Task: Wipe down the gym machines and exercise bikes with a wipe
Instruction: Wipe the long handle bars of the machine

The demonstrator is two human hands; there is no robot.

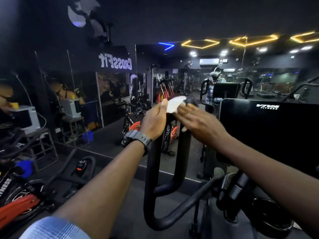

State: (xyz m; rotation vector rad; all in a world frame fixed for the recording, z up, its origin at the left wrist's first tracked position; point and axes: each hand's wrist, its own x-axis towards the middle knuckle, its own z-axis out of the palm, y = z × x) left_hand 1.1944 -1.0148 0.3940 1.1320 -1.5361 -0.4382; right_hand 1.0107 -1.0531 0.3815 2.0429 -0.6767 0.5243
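fingers (164,102) of the left hand (153,121): thumb and forefinger pinch one edge of the wipe (174,104), at 11 o'clock from the frame's centre. right hand (200,122): fingers laid out straight and loose, flat against the other end of the wipe and the top of the handle (187,135); grasping nothing that can be seen. blur hides whether the fingertips curl.

wipe: small, pale, thin, creased sheet; limp, folds on itself; stretched between both hands, draped at the handle's top end.

handle: black tube bent into a long closed loop, matte, rounded, rubbery-looking coat; rises from 6 o'clock to centre.

console (269,135): flat black panel, glossy, white logo, at 3 o'clock.

watch (138,138): dark, ribbed resin strap, left wrist.

bike (22,202): red and black frame, curved black bars, at 8 o'clock.

mirror (112,87): wall-wide, seamed panels, reflecting more bikes and a person wearing a headset.

risks, judged:
- wipe held only by an edge pinch; a firm stroke round the tube could pull it free or bunch it, so bare palm rubs the handle instead.
- thin sheet may tear if dragged over joints or the tube's end.
- round tube: the far side is easily missed unless the wipe is wrapped round it.
- loop may swing under pressure if the machine's arm is free to pivot.
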